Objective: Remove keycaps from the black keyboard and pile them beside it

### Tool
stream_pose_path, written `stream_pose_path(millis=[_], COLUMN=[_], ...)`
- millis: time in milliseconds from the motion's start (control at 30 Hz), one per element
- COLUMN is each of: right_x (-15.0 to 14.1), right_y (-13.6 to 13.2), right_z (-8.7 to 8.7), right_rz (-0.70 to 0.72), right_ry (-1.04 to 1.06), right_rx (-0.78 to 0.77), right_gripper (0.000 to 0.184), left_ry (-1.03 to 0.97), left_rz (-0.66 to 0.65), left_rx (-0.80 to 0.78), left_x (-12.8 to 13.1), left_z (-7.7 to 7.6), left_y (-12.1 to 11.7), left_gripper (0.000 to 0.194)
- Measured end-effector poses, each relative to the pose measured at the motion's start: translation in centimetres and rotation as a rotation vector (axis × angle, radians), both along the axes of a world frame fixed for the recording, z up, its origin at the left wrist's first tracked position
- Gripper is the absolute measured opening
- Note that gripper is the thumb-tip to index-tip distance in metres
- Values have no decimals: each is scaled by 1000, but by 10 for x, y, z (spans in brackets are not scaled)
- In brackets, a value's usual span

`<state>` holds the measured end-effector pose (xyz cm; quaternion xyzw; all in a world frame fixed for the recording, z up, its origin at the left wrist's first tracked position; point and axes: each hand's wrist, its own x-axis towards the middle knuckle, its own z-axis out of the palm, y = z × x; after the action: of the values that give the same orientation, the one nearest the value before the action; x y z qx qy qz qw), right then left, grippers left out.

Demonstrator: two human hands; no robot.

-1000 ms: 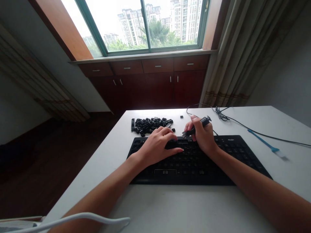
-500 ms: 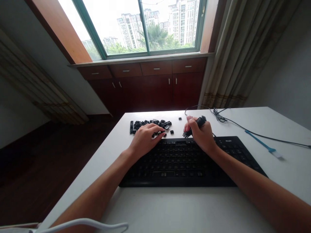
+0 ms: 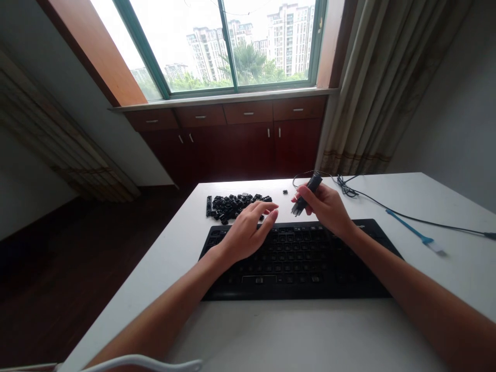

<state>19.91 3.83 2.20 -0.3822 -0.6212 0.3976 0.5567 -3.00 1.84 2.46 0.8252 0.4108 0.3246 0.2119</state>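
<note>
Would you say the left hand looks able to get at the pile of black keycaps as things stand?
Probably yes: the left hand is right next to the pile of black keycaps, looks empty, and nothing visible bars its way across the white table.

Black keyboard (image 3: 294, 258) lies flat, keycaps (image 3: 232, 205) heaped behind.

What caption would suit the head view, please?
Left hand open over a black keyboard, right hand holding a black tool, loose keycaps heaped beyond.
</note>
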Motion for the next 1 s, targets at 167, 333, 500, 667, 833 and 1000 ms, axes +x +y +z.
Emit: stream_pose_path(millis=[167, 333, 500, 667, 833, 1000], right_x=[-7, -10, -7, -10, -14, -13], right_y=[-4, 1, 13, 4, -14, -17], right_z=[-1, -5, -15, -21, -15, -11], right_rz=[-96, -10, 43, 187, 274, 316], right_ry=[-19, 164, 332, 180, -164, -140], right_rx=[144, 18, -71, -54, 65, 64], right_gripper=[32, 33, 27, 21, 24, 22], left_ry=[-240, -316, -145, -309, -364, -309], left_rz=[-48, -39, -17, -2, -30, -31], left_rx=[-236, -213, -84, -252, -293, -263], left_x=[42, 62, 53, 49, 50, 51], left_z=[1, -2, -9, -19, -20, -15], left_y=[8, 16, 8, 11, 11, 5], left_gripper=[50, 59, 59, 76, 79, 73])
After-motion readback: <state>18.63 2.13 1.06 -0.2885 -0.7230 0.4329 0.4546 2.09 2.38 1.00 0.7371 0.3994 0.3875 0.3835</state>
